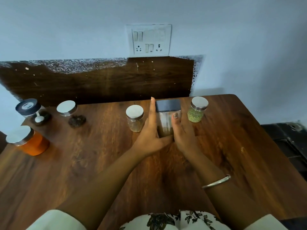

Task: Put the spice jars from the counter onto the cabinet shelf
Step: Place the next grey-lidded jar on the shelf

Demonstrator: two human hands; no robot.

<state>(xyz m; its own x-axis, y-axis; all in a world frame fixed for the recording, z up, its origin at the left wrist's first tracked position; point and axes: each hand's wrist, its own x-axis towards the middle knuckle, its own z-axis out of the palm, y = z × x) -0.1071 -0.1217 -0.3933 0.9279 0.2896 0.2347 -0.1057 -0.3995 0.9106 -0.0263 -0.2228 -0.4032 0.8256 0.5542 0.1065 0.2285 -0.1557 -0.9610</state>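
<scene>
The person's two hands meet around a square jar (167, 120) with a dark lid, which stands upright on the wooden worktop (99, 163) near its far edge, at about 12 o'clock from the person. The left hand (150, 138) lies flat against the jar's left side, fingers stretched up past the lid and thumb across its base. The right hand (182, 135) presses against the right side, its thumb on the front glass. Both hands are spread flat on the jar rather than curled shut. A bangle (216, 181) circles the right wrist.

Just beside the left hand at 11 o'clock stands a small silver-lidded jar (134, 119) with pale contents. At 1 o'clock, a jar of green flakes (196, 110) stands near the right hand. Well apart at 10 o'clock stand a jar of dark spice (71, 112) and a black-lidded jar (31, 110); an orange jar (28, 141) sits at 9 o'clock. A switchboard (149, 40) hangs on the wall beyond.
</scene>
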